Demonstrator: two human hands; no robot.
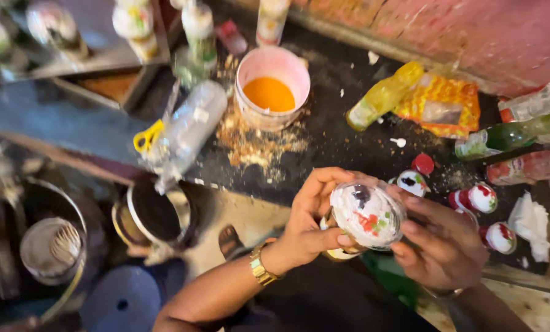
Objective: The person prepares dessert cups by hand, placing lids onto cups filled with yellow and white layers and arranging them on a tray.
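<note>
Fingers (315,190) of the left hand (306,224) and right hand (441,246) are clamped around a clear cup of white dessert (367,213), held level at lower centre, above the dark worktop (342,135), so nothing spills.

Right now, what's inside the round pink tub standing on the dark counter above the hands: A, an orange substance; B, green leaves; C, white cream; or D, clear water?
A: the pink tub stands open on the dark counter, and its inside shows a smooth orange substance, with brownish crumbs scattered on the counter around its base.
</note>
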